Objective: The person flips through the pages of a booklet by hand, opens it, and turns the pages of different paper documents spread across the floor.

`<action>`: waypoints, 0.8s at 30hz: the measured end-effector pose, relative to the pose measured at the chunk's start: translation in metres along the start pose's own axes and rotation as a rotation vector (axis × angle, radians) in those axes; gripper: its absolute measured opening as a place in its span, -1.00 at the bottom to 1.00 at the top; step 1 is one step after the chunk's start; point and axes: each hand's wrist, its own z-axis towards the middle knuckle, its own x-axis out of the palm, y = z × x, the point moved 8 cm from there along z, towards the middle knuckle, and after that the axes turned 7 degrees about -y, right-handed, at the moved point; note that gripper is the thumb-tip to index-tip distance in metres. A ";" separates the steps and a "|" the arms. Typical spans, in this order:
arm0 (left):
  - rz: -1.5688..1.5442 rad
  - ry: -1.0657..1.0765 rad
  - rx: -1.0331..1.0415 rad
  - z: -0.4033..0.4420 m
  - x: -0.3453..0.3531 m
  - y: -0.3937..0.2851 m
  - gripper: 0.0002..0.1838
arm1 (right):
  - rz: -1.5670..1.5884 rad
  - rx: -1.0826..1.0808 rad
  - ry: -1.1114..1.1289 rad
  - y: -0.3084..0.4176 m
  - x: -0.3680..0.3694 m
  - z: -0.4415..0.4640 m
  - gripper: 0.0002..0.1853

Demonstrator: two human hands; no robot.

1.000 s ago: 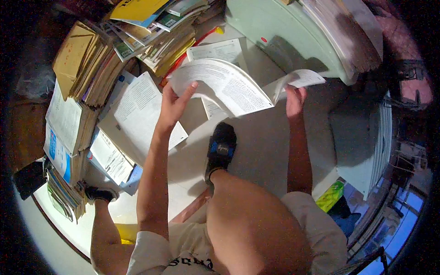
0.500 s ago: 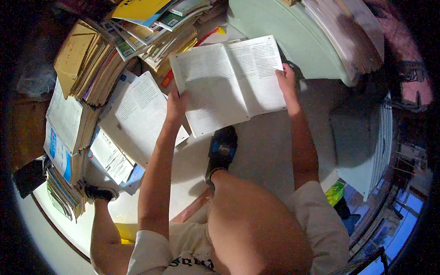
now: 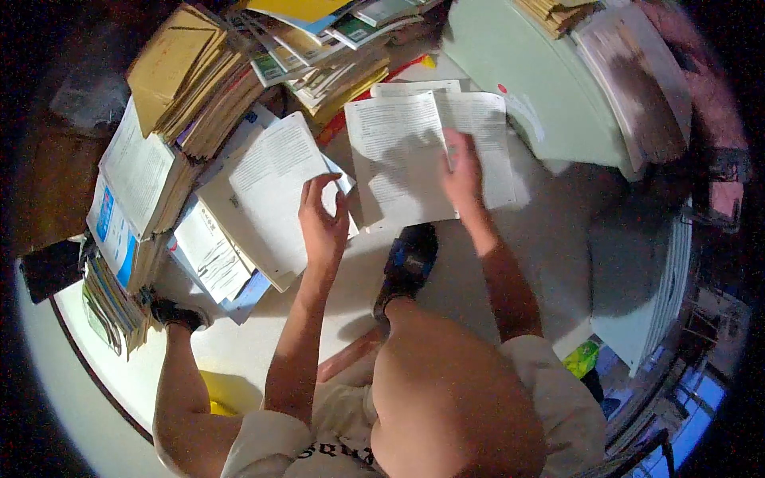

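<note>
A printed sheet (image 3: 394,175) with a fold down its middle lies open on the floor, atop another paper (image 3: 406,88) whose edge shows behind it. Over its fold is my right hand (image 3: 464,171), somewhat blurred, thumb apart from the fingers; whether it touches the sheet I cannot tell. My left hand (image 3: 325,227) is between this sheet and a pile of printed papers (image 3: 267,187) on the left. Its fingers are curved and apart, holding nothing.
Tall stacks of brown-covered papers (image 3: 179,76) and magazines (image 3: 374,32) stand at the left and back. A pale green surface (image 3: 518,76) at the right bears another paper stack (image 3: 629,76). My shod foot (image 3: 410,259) is just before the sheet.
Both hands have let go of the folded sheet, which has come down onto the floor. My right hand has moved left from its edge to the fold. The view has shifted.
</note>
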 end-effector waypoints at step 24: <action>0.505 -0.104 -0.108 -0.045 -0.096 0.098 -0.48 | 0.079 0.022 0.157 0.126 0.189 -0.037 -0.52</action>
